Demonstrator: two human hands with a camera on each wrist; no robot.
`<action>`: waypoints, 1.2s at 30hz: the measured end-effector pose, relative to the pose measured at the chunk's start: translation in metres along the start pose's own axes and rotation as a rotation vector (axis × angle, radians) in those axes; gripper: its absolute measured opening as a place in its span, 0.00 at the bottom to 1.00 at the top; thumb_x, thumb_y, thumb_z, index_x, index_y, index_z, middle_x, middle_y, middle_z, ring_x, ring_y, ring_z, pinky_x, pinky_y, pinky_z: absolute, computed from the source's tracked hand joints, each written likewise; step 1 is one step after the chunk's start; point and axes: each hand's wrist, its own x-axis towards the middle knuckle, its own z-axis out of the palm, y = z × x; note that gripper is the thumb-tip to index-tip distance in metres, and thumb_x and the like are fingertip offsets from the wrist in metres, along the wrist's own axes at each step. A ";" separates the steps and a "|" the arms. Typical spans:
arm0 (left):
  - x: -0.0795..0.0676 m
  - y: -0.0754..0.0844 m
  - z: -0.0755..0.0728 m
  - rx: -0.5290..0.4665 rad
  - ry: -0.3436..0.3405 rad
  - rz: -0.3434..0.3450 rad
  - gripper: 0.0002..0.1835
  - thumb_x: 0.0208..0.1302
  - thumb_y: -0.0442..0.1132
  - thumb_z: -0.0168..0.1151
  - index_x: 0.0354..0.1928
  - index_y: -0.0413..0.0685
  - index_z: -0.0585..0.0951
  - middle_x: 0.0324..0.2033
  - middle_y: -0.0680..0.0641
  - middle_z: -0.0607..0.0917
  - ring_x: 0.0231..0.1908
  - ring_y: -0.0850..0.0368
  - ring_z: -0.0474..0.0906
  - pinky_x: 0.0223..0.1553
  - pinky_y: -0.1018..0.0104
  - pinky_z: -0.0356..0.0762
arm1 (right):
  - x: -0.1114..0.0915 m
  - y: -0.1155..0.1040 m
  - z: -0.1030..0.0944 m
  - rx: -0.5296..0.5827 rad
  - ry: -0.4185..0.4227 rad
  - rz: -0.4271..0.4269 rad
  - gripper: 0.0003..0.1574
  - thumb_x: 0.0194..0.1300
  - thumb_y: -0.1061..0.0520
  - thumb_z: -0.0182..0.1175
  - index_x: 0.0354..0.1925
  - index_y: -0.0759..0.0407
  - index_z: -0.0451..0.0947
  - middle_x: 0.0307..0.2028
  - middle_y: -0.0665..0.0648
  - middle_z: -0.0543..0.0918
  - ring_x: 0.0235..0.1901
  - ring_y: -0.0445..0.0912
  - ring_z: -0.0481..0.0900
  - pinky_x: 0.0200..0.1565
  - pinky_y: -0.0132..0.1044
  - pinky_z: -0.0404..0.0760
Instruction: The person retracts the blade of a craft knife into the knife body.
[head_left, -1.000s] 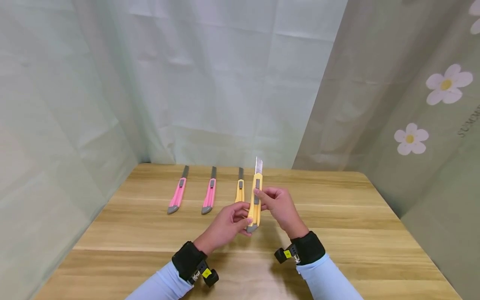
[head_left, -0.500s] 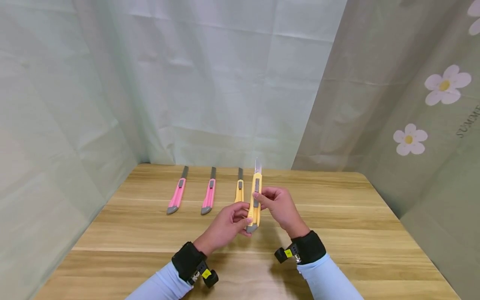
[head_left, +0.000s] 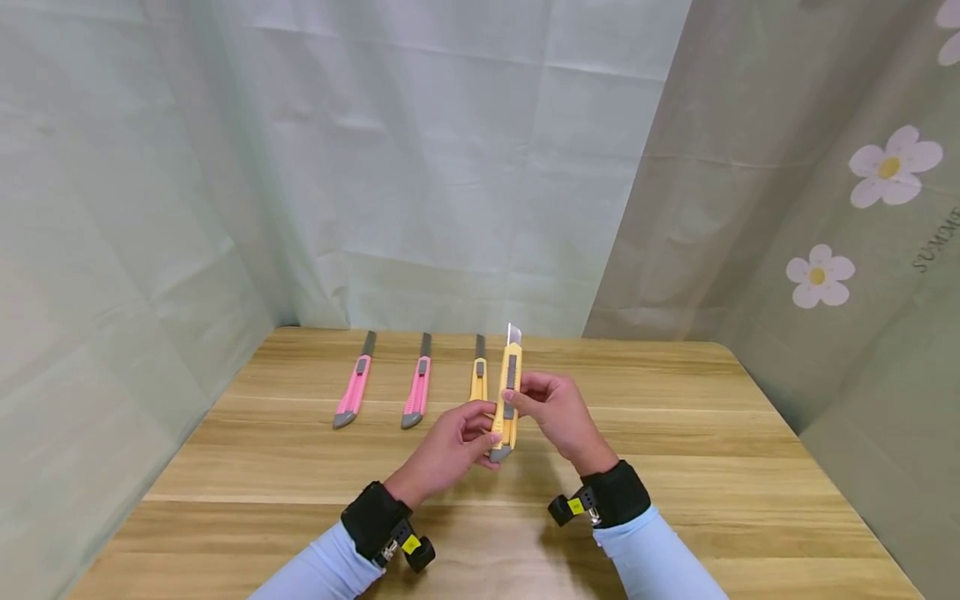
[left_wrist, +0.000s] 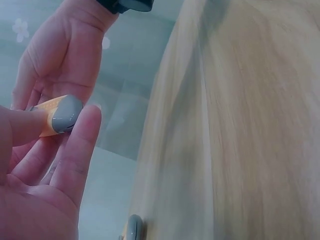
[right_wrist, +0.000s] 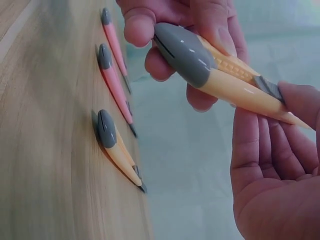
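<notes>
A yellow utility knife [head_left: 512, 352] is held above the table, blade [head_left: 513, 334] pointing up and away from me. My left hand [head_left: 444, 450] grips its lower end near the grey end cap [left_wrist: 67, 114], thumb in front and fingers behind. With the thumb on the grey slider [head_left: 511, 375], my right hand [head_left: 558, 417] pinches the body from the right side. In the right wrist view both hands are on the knife [right_wrist: 245, 95], and the right thumb sits at the slider. A short length of blade sticks out of the top.
On the wooden table [head_left: 675, 417], left of the held knife, lie two pink utility knives [head_left: 354, 390] and another yellow one [head_left: 479, 379], blades out and pointing to the back. The left hand partly covers the yellow one. Pale cloth [head_left: 450, 167] hangs behind the table.
The right thumb has moved down the knife with the slider, and less blade sticks out of the top. The left hand keeps its grip on the lower end.
</notes>
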 end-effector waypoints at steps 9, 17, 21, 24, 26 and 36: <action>0.001 0.001 -0.001 0.000 0.008 -0.006 0.21 0.73 0.32 0.61 0.66 0.42 0.73 0.47 0.40 0.86 0.43 0.52 0.87 0.41 0.56 0.93 | 0.001 0.000 -0.001 0.014 -0.010 0.001 0.16 0.69 0.51 0.69 0.50 0.58 0.86 0.39 0.59 0.89 0.37 0.48 0.86 0.42 0.37 0.91; 0.001 0.004 -0.002 -0.007 0.025 0.003 0.19 0.73 0.33 0.62 0.63 0.41 0.75 0.47 0.39 0.85 0.43 0.52 0.87 0.41 0.55 0.93 | 0.001 0.000 -0.001 0.043 -0.015 0.038 0.18 0.68 0.48 0.69 0.47 0.59 0.87 0.42 0.61 0.88 0.36 0.48 0.86 0.44 0.44 0.92; 0.001 0.005 -0.003 -0.014 0.039 0.007 0.18 0.72 0.34 0.63 0.60 0.41 0.76 0.46 0.39 0.86 0.43 0.51 0.87 0.41 0.53 0.93 | 0.002 0.001 0.000 0.035 -0.022 0.050 0.21 0.68 0.44 0.68 0.45 0.60 0.88 0.42 0.67 0.87 0.32 0.48 0.86 0.40 0.41 0.91; 0.001 0.005 -0.004 -0.016 0.038 -0.002 0.18 0.71 0.34 0.64 0.60 0.42 0.76 0.46 0.39 0.86 0.44 0.51 0.88 0.42 0.53 0.92 | 0.002 0.001 0.000 0.016 -0.020 0.048 0.21 0.69 0.43 0.68 0.44 0.60 0.88 0.41 0.67 0.87 0.32 0.48 0.85 0.41 0.42 0.92; 0.001 0.005 -0.004 -0.019 0.036 -0.006 0.18 0.72 0.34 0.64 0.60 0.41 0.76 0.46 0.39 0.86 0.44 0.51 0.88 0.42 0.52 0.92 | 0.002 0.001 0.000 0.005 -0.017 0.044 0.20 0.69 0.44 0.68 0.43 0.59 0.88 0.41 0.67 0.87 0.33 0.48 0.85 0.42 0.46 0.92; 0.001 0.004 -0.002 -0.022 0.039 -0.001 0.18 0.73 0.33 0.63 0.61 0.42 0.75 0.46 0.40 0.86 0.43 0.52 0.87 0.41 0.52 0.93 | 0.000 0.000 0.000 -0.015 -0.013 0.016 0.14 0.68 0.49 0.69 0.42 0.59 0.89 0.37 0.58 0.89 0.34 0.49 0.86 0.47 0.59 0.90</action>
